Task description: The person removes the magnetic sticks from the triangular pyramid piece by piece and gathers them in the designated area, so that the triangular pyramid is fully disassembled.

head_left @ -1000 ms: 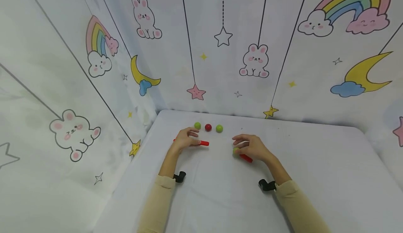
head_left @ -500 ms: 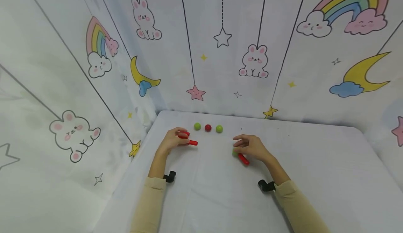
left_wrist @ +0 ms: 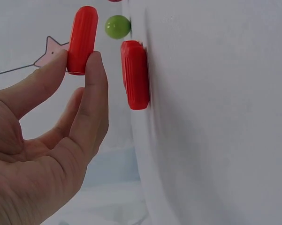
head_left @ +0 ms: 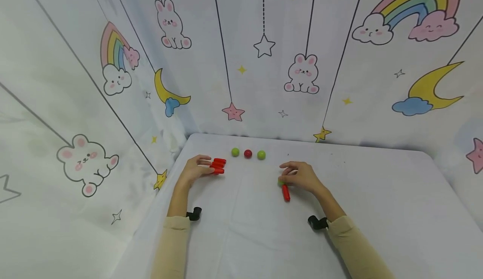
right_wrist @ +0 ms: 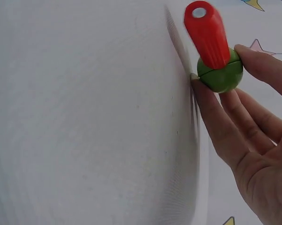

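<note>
My left hand (head_left: 193, 170) is at the left of the table and pinches a short red ribbed handle (left_wrist: 82, 40) between thumb and fingers. Close beyond it lie other red handles (head_left: 220, 161), side by side. In the left wrist view, one such red handle (left_wrist: 136, 75) lies on the cloth beside the raised one. My right hand (head_left: 300, 176) grips a green ball (right_wrist: 220, 77) by its sides, with a dark seam round it. A red handle (right_wrist: 207, 35) with a hole in its end sticks out from that ball, pointing toward me in the head view.
Two green balls (head_left: 235, 152) (head_left: 261, 155) with a red ball (head_left: 247, 153) between them stand in a row toward the back of the white-covered table (head_left: 377, 195). A curtain (head_left: 211, 61) printed with rabbits, stars and moons hangs behind it.
My left hand has carried its red handle leftward to beside the other red handles. The red handle on the ball in my right hand has swung from slanting right to pointing toward me.
</note>
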A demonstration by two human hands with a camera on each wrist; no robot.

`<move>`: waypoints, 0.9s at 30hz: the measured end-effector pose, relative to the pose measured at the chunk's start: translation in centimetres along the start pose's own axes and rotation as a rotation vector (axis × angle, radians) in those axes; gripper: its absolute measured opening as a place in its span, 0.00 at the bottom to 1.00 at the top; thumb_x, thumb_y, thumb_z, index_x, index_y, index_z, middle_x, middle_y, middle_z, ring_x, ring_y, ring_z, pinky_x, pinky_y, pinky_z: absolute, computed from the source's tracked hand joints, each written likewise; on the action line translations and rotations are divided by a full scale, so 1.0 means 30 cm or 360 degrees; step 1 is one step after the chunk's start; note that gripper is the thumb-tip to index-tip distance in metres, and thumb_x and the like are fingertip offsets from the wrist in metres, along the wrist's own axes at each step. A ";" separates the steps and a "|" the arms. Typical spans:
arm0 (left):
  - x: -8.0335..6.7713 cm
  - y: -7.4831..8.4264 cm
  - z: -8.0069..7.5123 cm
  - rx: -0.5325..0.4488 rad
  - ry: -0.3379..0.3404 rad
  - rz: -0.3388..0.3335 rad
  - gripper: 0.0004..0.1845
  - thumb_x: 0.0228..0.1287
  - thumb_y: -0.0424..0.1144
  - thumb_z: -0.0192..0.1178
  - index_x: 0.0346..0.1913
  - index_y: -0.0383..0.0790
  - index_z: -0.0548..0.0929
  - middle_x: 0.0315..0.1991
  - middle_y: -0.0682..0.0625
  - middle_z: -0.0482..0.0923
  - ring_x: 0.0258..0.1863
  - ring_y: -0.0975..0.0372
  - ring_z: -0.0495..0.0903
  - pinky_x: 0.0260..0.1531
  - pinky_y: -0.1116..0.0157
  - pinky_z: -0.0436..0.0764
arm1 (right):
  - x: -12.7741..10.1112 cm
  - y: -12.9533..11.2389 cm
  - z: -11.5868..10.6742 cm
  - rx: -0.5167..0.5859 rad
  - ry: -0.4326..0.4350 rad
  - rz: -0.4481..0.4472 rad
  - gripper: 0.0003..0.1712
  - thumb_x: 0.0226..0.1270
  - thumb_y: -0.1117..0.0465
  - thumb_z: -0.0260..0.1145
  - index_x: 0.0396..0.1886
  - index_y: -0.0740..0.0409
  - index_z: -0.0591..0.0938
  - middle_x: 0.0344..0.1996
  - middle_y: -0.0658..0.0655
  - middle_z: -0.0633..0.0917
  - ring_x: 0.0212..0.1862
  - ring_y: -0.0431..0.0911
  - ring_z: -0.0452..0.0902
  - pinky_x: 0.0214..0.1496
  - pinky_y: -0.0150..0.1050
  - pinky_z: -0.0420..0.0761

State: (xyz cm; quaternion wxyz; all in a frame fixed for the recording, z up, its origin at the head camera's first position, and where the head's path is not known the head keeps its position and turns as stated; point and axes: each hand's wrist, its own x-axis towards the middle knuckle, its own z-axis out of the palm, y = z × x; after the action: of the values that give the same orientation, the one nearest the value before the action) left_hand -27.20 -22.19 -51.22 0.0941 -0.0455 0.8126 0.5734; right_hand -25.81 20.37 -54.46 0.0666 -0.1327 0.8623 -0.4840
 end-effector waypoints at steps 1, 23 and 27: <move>0.000 -0.003 -0.006 -0.0005 0.0004 -0.0010 0.31 0.65 0.32 0.71 0.70 0.34 0.75 0.65 0.35 0.77 0.58 0.48 0.81 0.55 0.58 0.85 | -0.001 0.000 0.000 0.0006 -0.0004 0.0009 0.29 0.61 0.55 0.80 0.61 0.57 0.85 0.38 0.50 0.89 0.42 0.45 0.88 0.41 0.41 0.86; 0.045 -0.083 -0.062 0.0037 0.0078 -0.0142 0.33 0.61 0.28 0.73 0.70 0.32 0.74 0.64 0.33 0.77 0.56 0.47 0.80 0.54 0.59 0.85 | -0.001 -0.003 -0.001 0.0027 0.0010 0.0020 0.26 0.63 0.57 0.79 0.59 0.60 0.86 0.39 0.52 0.90 0.38 0.45 0.88 0.37 0.40 0.88; 0.049 -0.088 -0.063 0.0077 0.0107 -0.0142 0.32 0.61 0.28 0.73 0.68 0.31 0.75 0.63 0.33 0.77 0.56 0.46 0.79 0.53 0.60 0.86 | -0.004 -0.010 -0.001 0.0043 0.0020 0.0051 0.26 0.62 0.57 0.79 0.59 0.60 0.86 0.38 0.53 0.90 0.38 0.46 0.87 0.36 0.41 0.88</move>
State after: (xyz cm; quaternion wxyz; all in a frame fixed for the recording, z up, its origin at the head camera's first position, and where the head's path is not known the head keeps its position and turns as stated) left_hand -28.34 -24.81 -53.36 0.0932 -0.0987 0.8260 0.5470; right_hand -25.66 20.27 -54.21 0.0707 -0.1150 0.8582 -0.4952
